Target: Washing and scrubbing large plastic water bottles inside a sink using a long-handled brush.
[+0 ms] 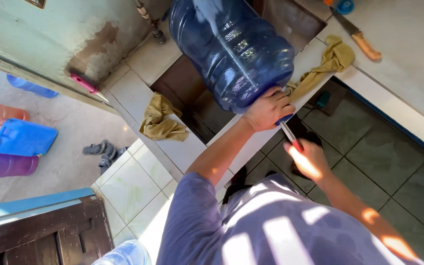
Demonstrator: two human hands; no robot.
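A big blue translucent water jug (231, 51) lies tilted over a tiled sink basin (187, 81), its neck toward me. My left hand (268, 109) grips the jug at its neck end. My right hand (304, 159) holds the red handle of a thin metal tool (288, 134), whose shaft points up into the jug's mouth. What sits at the tool's tip is hidden by my left hand.
Two yellowish rags, one (160, 120) on the tiled sink edge and one (330, 61) on the counter corner. A wooden-handled knife (357, 35) lies on the counter. A pink-handled knife (87, 86) rests by the wall. Coloured containers (20, 137) and sandals (101, 149) are on the floor at left.
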